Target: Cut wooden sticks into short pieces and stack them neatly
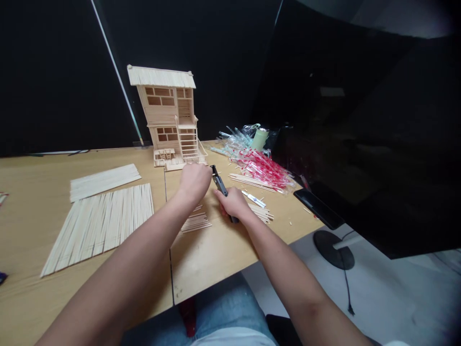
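Observation:
My right hand [234, 203] is wrapped round a dark plier-like cutter [219, 181], whose head points up and away from me. Just left of the cutter's head is my left hand [196, 180], closed in a fist; what it holds, if anything, is hidden. Thin wooden sticks [196, 222] lie in a loose row below the left hand. Another bunch of cut sticks [262, 213] rests right of the right hand, close to a small white pen-like item [255, 198]. Behind the hands stands a two-storey stick house [166, 120] with a ladder and a slanted roof.
Flat panels of sticks [104, 226] lie on the left of the wooden table [201, 269]. At the back right are red plastic-wrapped sticks [262, 168], clear wrappers and a green container [260, 139]. A black phone-like slab [319, 208] sits at the right edge.

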{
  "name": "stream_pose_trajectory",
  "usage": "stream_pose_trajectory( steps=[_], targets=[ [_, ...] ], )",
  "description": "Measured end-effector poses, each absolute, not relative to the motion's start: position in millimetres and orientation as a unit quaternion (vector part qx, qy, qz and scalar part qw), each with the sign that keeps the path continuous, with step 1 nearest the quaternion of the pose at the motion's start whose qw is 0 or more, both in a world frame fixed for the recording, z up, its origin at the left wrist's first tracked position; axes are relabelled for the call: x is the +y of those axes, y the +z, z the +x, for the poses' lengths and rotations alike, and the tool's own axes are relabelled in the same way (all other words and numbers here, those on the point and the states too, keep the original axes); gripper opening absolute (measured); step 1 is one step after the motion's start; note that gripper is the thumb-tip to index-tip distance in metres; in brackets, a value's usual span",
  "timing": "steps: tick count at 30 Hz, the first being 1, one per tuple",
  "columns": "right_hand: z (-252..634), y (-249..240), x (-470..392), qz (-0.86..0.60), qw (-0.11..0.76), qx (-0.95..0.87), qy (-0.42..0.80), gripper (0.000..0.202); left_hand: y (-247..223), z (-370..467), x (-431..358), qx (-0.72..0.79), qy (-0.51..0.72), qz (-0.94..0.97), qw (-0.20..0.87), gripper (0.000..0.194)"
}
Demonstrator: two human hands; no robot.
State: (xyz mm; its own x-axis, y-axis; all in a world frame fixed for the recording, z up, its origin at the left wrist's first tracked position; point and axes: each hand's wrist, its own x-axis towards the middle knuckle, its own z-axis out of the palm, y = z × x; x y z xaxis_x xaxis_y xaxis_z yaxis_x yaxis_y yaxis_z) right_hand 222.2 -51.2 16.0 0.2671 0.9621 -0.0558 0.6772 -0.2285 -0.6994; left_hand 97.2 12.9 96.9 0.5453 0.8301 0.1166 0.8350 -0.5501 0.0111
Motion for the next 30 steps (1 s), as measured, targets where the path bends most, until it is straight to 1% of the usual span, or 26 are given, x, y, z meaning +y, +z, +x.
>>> stream_pose_trajectory(
  steps=[4,7,10,12,14,18,20,22,26,27,28,30],
  targets=[
    [226.9,5.1,-43.0,-0.723,0.345,-0.507,0.317,0.052,100.0,115.5,22.1,-0.48,-0.055,-0.872,0.072,0.03],
    [228.6,1.2,-38.9,-0.712,0.399,-0.464,0.344,0.048,100.5,122.1,24.6,-0.48,-0.067,-0.872,0.072,0.03],
    [230.2,1.6,-39.4,-0.666,0.443,-0.441,0.407,0.043,97.9,120.8,24.2,-0.484,-0.072,-0.869,0.072,0.031],
    [230.0,1.8,-41.5,-0.638,0.453,-0.426,0.455,0.042,93.4,112.4,24.3,-0.491,-0.059,-0.866,0.076,0.033],
    [227.9,1.0,-43.9,-0.629,0.453,-0.417,0.474,0.043,86.5,96.3,25.2,-0.502,-0.032,-0.861,0.073,0.032],
    [223.5,2.4,-47.0,-0.617,0.462,-0.442,0.459,0.037,66.7,48.0,26.8,-0.541,0.021,-0.84,0.034,0.027],
    [227.9,8.4,-45.7,-0.62,0.458,-0.467,0.433,0.033,54.7,25.5,24.5,-0.553,0.038,-0.833,-0.002,0.024],
    [240.5,18.6,-40.3,-0.66,0.432,-0.499,0.359,0.03,43.1,10.3,19.8,-0.544,0.04,-0.837,-0.042,0.022],
    [282.9,40.7,-20.0,-0.781,0.291,-0.541,0.108,0.012,30.6,3.3,7.4,-0.521,0.012,-0.851,-0.061,0.026],
    [293.4,43.7,-15.3,-0.794,0.246,-0.552,0.07,0.014,30.6,4.3,4.3,-0.516,0.011,-0.854,-0.069,0.026],
    [302.6,45.0,-11.7,-0.807,0.208,-0.55,0.05,0.021,31.6,5.5,1.4,-0.51,0.011,-0.856,-0.081,0.025],
    [315.7,42.5,-7.8,-0.827,0.144,-0.543,0.038,0.029,35.5,6.6,-3.8,-0.501,0.014,-0.858,-0.109,0.024]
  ],
)
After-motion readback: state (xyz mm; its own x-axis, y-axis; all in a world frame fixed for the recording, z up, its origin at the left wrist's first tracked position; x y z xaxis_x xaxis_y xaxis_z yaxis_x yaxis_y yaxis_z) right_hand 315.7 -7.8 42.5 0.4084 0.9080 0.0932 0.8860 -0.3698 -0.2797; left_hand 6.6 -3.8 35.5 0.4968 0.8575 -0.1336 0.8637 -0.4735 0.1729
